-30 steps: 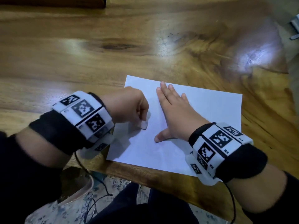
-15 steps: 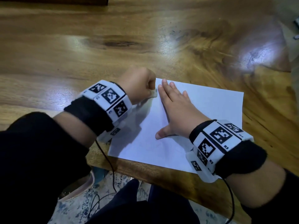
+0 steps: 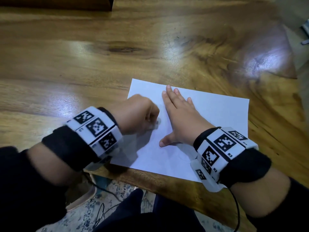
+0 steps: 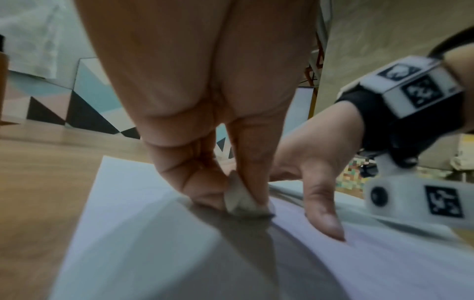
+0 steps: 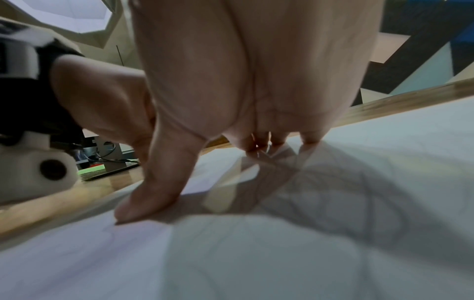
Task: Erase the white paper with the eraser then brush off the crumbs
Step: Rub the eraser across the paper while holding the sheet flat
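Note:
A white sheet of paper (image 3: 209,124) lies on the wooden table near its front edge. My left hand (image 3: 138,114) is curled into a fist and pinches a small whitish eraser (image 4: 239,200) between thumb and fingers, its lower edge pressed on the paper (image 4: 143,233) left of centre. In the head view the eraser (image 3: 157,122) shows only as a blur under the fist. My right hand (image 3: 178,114) lies flat on the sheet just right of the fist, fingers straight and pointing away, thumb (image 5: 151,194) spread toward me on the paper (image 5: 359,162).
The wooden table (image 3: 117,56) stretches far and left of the sheet. Its front edge (image 3: 167,183) runs just below the paper, with a patterned rug and dark cables (image 3: 100,213) beneath. A dark block (image 3: 55,3) sits at the far left.
My left fist with the eraser went from mid-sheet up to the paper's far edge, and has now come back toward me. The right hand stays flat on the sheet.

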